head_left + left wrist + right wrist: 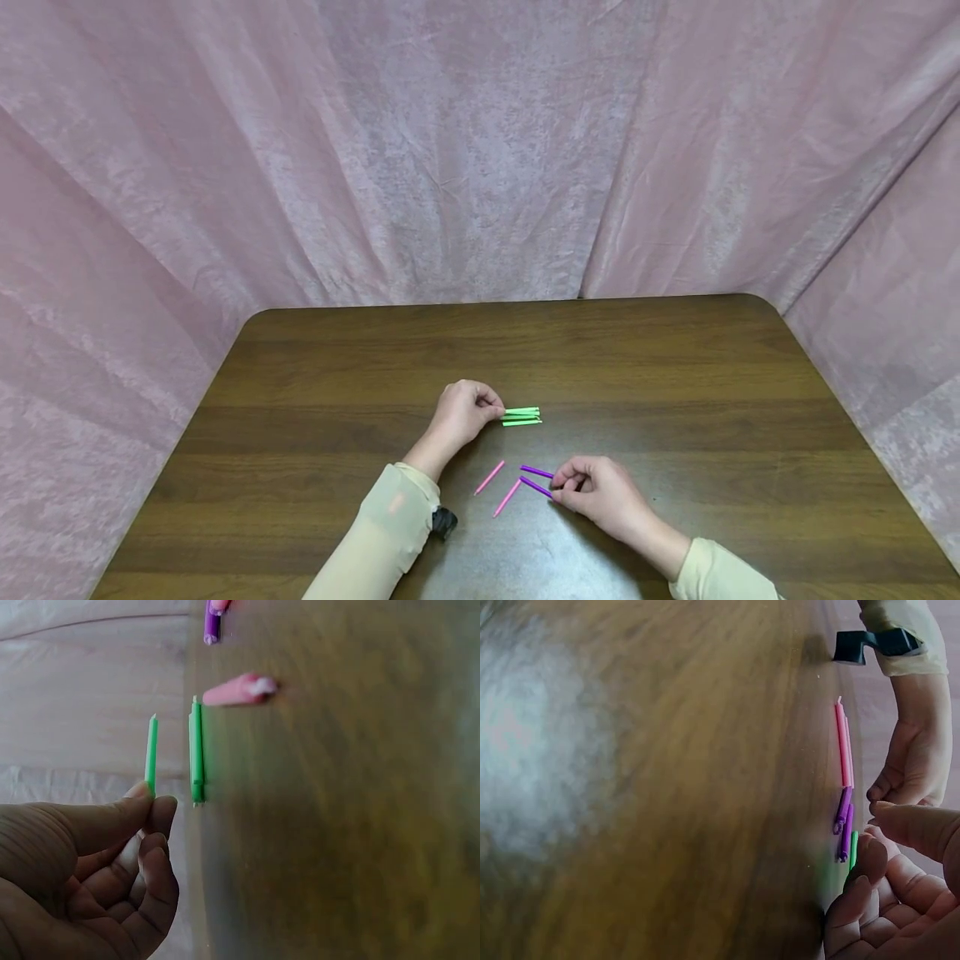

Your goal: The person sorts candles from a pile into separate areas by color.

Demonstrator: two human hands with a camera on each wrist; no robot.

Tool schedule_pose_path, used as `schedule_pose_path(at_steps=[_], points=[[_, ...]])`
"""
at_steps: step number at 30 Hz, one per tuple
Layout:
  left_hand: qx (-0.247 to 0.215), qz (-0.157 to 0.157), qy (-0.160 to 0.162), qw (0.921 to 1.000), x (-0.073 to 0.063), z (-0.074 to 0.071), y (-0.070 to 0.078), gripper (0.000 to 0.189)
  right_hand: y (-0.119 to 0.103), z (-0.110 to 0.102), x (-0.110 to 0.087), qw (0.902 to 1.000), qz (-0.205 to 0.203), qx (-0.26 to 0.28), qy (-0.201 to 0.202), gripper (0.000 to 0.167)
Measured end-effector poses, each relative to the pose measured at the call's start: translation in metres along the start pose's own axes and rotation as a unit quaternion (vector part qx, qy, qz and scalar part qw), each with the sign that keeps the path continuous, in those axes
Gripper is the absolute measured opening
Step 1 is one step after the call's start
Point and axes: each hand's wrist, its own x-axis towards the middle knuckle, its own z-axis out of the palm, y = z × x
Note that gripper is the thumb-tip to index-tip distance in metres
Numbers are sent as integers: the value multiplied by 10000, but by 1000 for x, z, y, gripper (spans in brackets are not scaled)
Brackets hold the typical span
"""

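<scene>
My left hand (461, 412) pinches one thin green candle (152, 754) by its end, between thumb and forefinger, its wick pointing away. Beside it, more green candles (197, 750) lie close together on the table. My right hand (603, 492) is low over the table with bent fingers, right by the near ends of two purple candles (537, 487). In the right wrist view those ends show apart from the fingertips, and nothing is visible in the hand. Two pink candles (489, 478) lie slanted to the left of the purple ones, one meeting a purple tip.
The brown wooden table (337, 358) has rounded far corners. Pink velvety curtains (480, 167) hang behind it and at both sides. A black strap piece (444, 523) sits at the left sleeve's cuff.
</scene>
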Motion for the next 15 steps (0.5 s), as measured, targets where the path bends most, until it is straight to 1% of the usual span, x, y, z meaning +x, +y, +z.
schedule_pose_path(at_steps=[8,15], points=[[138,71,-79,9998,8,1,-3,10,0,2,-1,9998,-55,-113,142,12],[323,175,-81,9993,13,2,-4,11,1,5,-1,9991,-9,-366,208,13]])
